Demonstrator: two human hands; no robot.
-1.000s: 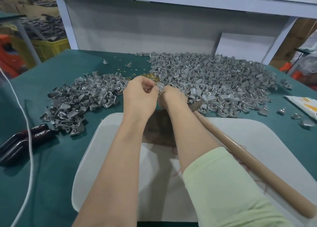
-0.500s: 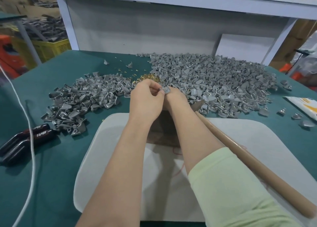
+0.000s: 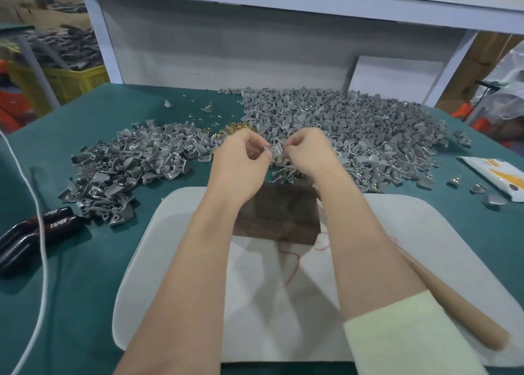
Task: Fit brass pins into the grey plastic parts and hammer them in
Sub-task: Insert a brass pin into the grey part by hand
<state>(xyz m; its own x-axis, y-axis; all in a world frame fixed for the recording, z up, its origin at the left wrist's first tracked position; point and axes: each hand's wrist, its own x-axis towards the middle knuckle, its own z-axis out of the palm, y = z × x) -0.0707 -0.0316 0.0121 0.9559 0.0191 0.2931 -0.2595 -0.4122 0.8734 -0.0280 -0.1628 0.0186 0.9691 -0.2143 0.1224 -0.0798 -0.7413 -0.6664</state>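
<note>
Wooden block [image 3: 276,215] on pad [image 3: 397,232]; part piles behind, hammer handle [image 3: 453,298] right

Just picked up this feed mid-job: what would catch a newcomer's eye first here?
The big pile of grey plastic parts sprawls across the far right of the green table, with a smaller pile at the left and a little heap of brass pins between them. In front of the piles, the left hand and right hand pinch one grey part between them, just beyond a dark wooden block on the white mat.
</note>
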